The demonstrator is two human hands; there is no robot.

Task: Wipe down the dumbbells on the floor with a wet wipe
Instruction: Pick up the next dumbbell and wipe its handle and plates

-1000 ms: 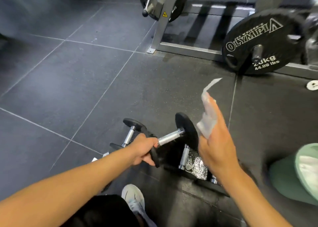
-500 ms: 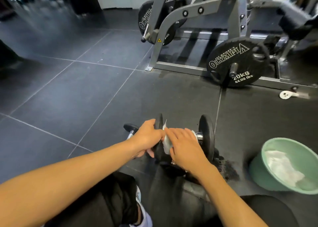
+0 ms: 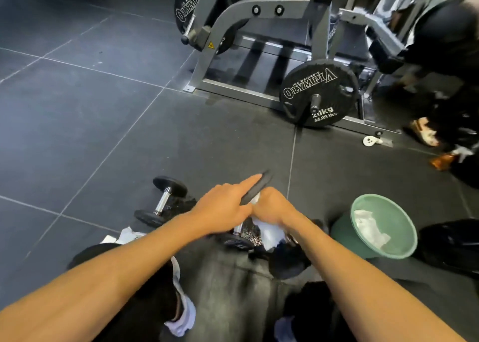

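Observation:
My left hand (image 3: 223, 207) grips the black end disc of a small dumbbell (image 3: 256, 187) held tilted just above the floor. Just right of it, my right hand (image 3: 274, 208) is closed on a white wet wipe (image 3: 268, 231) and presses it against the dumbbell's bar, which the hands hide. A second dumbbell (image 3: 163, 201) with a chrome bar lies on the floor to the left. Under my hands another dumbbell (image 3: 237, 239) rests on a glittery patch of floor.
A green bucket (image 3: 344, 227) holding white wipes stands at the right. A grey weight machine (image 3: 261, 12) with a 20 kg Olympia plate (image 3: 318, 93) is ahead. Another person's feet (image 3: 425, 134) are at the far right. White paper (image 3: 124, 235) lies by my left knee.
My right hand came down with the wipe from the air onto the dumbbell. The dumbbell turned, its far disc now pointing away, and the view tilted up to show more of the machine.

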